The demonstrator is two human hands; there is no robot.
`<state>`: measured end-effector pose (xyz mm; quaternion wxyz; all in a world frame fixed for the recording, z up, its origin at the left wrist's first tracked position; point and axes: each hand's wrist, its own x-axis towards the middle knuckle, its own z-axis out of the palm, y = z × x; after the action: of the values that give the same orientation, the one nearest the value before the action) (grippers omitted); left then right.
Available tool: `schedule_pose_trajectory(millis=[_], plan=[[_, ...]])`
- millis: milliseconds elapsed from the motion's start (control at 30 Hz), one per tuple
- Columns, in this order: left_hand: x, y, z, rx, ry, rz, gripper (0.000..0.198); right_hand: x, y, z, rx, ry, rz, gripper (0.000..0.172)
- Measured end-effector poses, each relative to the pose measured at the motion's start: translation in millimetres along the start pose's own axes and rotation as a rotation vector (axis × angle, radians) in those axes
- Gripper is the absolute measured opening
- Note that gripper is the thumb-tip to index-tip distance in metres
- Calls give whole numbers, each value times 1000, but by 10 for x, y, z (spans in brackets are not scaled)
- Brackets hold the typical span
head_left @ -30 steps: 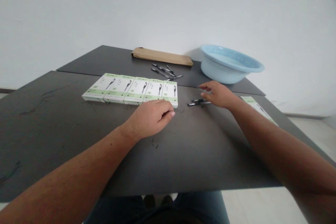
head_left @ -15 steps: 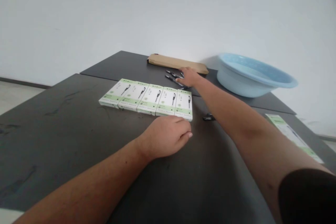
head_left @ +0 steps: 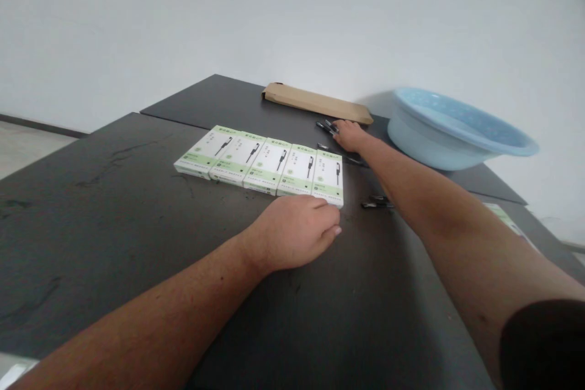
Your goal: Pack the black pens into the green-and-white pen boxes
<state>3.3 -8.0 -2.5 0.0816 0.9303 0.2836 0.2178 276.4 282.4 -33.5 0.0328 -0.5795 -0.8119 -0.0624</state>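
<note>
My left hand (head_left: 301,233) rests on the dark table, closed, with its fingers curled under. It lies at the near edge of a row of several white and green pen boxes (head_left: 259,161), by the rightmost one. Whatever its fingers hold, if anything, is hidden. Beyond the row, my right hand (head_left: 349,135) reaches far across the table, its fingers closed on some black pens (head_left: 326,127) whose ends stick out to the left. Another pen (head_left: 322,147) lies just below that hand, and more pens (head_left: 377,202) lie nearer, beside my right forearm.
A long brown cardboard piece (head_left: 317,101) lies at the back by the wall. The light blue basin (head_left: 429,137) stands at the back right. Partly behind my right arm is another green and white box (head_left: 505,216). A seam crosses the dark table (head_left: 114,195).
My right hand has moved right, and the pens at its fingers have shifted with it and bunched together. My left hand stays by the boxes. The view has shifted slightly.
</note>
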Motion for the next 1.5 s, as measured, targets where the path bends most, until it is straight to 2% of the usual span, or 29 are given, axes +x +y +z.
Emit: schedule_pose_trajectory(millis=[133,300,433,533,633,767,933,1033,1267,1500], plan=[[6,-29,24,-7,-1,-9,27,-404,170,-75,-21,-74,26,51],[31,-61,50,-21,-28,-25,26,-861,186,-147,13,-58,61,50],[42,-91,67,-19,-31,-26,26,-996,44,-141,36,-11,168,67],[45,-119,73,-5,-25,-45,27,-1005,-110,-109,35,-28,228,77],[51,-146,74,2,-30,-59,27,-1024,-192,-99,22,-49,230,69],[69,-166,64,14,-32,-76,29,-1183,-79,-154,-5,-55,169,50],[89,-165,53,30,-45,-98,29,-1662,178,-277,-28,-72,67,44],[97,-172,61,32,-48,-97,29,-2013,247,-345,-22,-82,17,42],[114,-207,84,17,-45,-124,32,-2655,141,-411,28,-55,-44,39],[115,-239,75,15,-4,-146,32,-3151,69,-606,71,141,57,52]])
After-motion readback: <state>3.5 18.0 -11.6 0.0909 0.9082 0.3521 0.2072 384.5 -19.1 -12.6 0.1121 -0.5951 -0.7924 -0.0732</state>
